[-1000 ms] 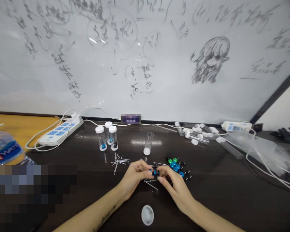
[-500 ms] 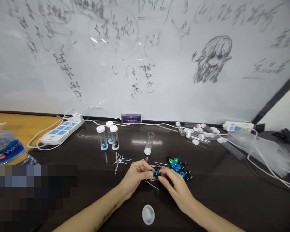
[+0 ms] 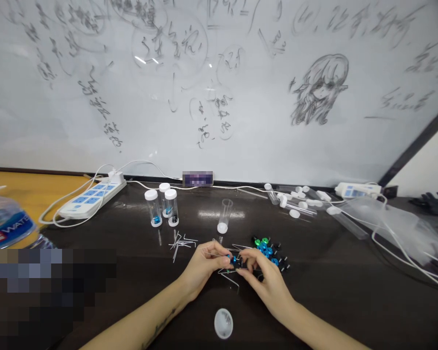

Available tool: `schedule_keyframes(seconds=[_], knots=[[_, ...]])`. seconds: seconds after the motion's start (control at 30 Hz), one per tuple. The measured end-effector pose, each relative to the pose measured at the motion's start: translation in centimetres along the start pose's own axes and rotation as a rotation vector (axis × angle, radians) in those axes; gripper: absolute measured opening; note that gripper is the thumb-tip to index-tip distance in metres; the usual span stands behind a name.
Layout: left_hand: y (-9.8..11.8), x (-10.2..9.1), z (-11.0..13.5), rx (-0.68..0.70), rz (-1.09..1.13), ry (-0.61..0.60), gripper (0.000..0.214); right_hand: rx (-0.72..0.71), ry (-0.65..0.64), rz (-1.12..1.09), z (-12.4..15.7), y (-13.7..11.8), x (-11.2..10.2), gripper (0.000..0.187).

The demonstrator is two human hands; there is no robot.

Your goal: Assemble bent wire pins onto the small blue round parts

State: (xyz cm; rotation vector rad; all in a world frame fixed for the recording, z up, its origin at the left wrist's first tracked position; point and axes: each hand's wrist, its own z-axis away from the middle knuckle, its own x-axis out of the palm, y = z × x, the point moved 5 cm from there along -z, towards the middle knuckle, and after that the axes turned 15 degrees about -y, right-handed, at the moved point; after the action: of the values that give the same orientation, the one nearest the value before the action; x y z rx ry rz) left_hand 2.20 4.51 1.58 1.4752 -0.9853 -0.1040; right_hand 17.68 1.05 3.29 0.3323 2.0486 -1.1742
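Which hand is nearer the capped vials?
Left. The left hand sits just right of and nearer than the capped vials; the right hand is farther right.

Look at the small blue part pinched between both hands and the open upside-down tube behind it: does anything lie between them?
Nothing solid blocks it. Between the blue part held by the left hand and right hand and the tube, only thin metal pins lie flat on the table.
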Motion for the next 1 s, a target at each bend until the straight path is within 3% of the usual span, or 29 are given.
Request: schedule_keyframes(seconds=[0.47,0.67,0.87,1.0], knots=[[0.2,0.1,0.1,-0.015,0.009,0.009,0.012,-0.036,-0.015,-0.015,0.0,-0.2,0.0,0.014],[-0.1,0.1,0.2,-0.027,0.01,-0.002,0.014,0.03,-0.044,-0.041,-0.2,0.0,0.1,0.006],[-0.4,0.1,0.3,-0.014,0.022,-0.013,0.015,0.039,-0.122,-0.036,-0.6,-0.9,0.0,0.034],[-0.4,0.0,0.3,-0.016,0.024,-0.003,0.014,0.061,-0.132,-0.038,-0.6,-1.1,0.1,0.038]])
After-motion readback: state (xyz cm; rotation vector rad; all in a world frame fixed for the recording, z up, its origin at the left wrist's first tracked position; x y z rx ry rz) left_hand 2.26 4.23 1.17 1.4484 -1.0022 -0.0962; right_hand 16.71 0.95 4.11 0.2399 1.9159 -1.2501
